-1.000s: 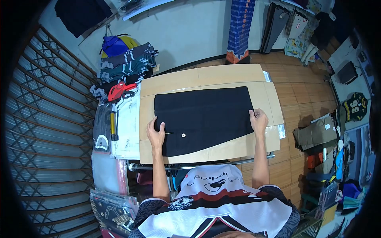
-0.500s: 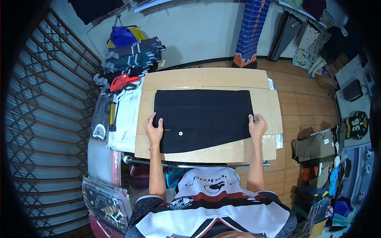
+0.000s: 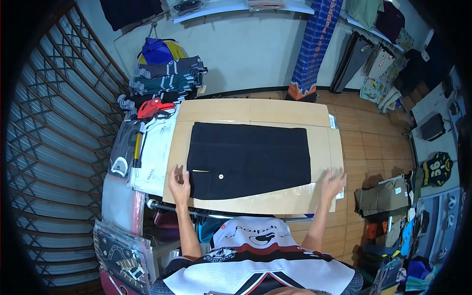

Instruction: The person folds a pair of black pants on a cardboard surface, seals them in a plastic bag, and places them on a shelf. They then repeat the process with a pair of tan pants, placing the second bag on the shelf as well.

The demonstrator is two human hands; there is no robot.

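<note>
A folded black garment (image 3: 250,160) lies flat on a cardboard sheet (image 3: 275,110). A small light button and a short pale line show near its lower left corner. My left hand (image 3: 180,188) is just off the garment's left edge, over the cardboard, with fingers apart and nothing in them. Beyond the right edge, my right hand (image 3: 333,185) hovers over the cardboard's right side. Its fingers are spread and it too holds nothing.
Left of the cardboard are a red tape-gun-like tool (image 3: 154,107), a yellow-and-black tool (image 3: 137,149) and packaged clothing (image 3: 124,152). A stack of folded clothes (image 3: 169,78) stands at the back left. Brown garments (image 3: 383,196) are piled at the right. A metal folding gate (image 3: 64,147) lines the left.
Both hands have let go of the garment's side edges and moved outward, fingers opening. The garment stays flat; the whole view has shifted slightly.
</note>
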